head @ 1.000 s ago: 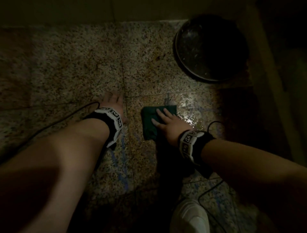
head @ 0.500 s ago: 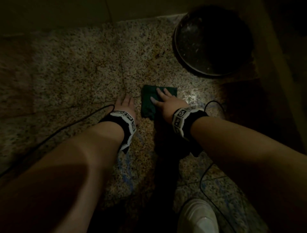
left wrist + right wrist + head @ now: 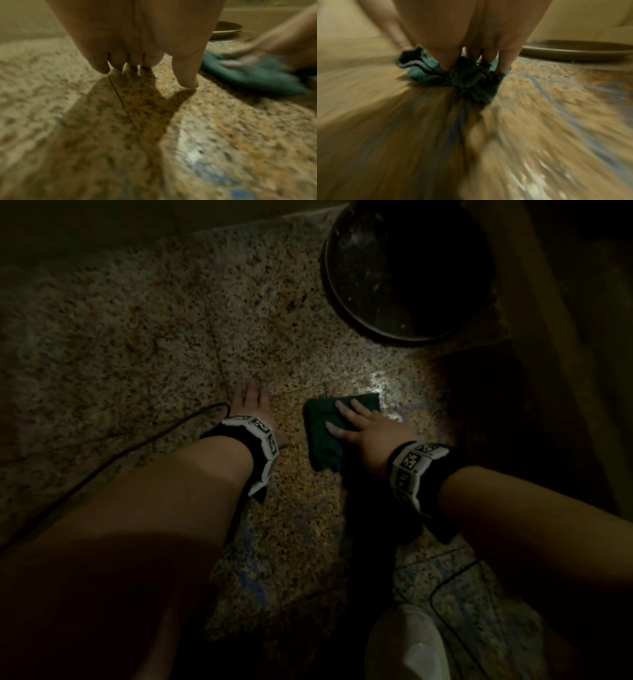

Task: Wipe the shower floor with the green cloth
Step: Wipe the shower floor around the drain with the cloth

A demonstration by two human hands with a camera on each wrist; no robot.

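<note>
The green cloth (image 3: 323, 436) lies folded on the speckled shower floor (image 3: 137, 344), just right of centre in the head view. My right hand (image 3: 356, 422) presses flat on the cloth with straight, spread fingers. In the right wrist view the cloth (image 3: 419, 70) bunches under those fingertips (image 3: 447, 63), and the picture is streaked with motion. My left hand (image 3: 251, 405) rests flat on the bare floor to the left of the cloth, holding nothing. The left wrist view shows its straight fingers (image 3: 128, 58) down on the floor (image 3: 223, 121), with the cloth (image 3: 254, 77) off to the right.
A dark round basin (image 3: 407, 268) stands at the back right against the wall. A wet shiny patch (image 3: 380, 381) lies just beyond the cloth. My white shoe (image 3: 407, 645) is at the bottom right, and thin black cables (image 3: 113, 460) trail over the floor.
My right hand first slid the cloth away towards the basin, then back and to the right. My left hand shifted along the floor beside it, still flat.
</note>
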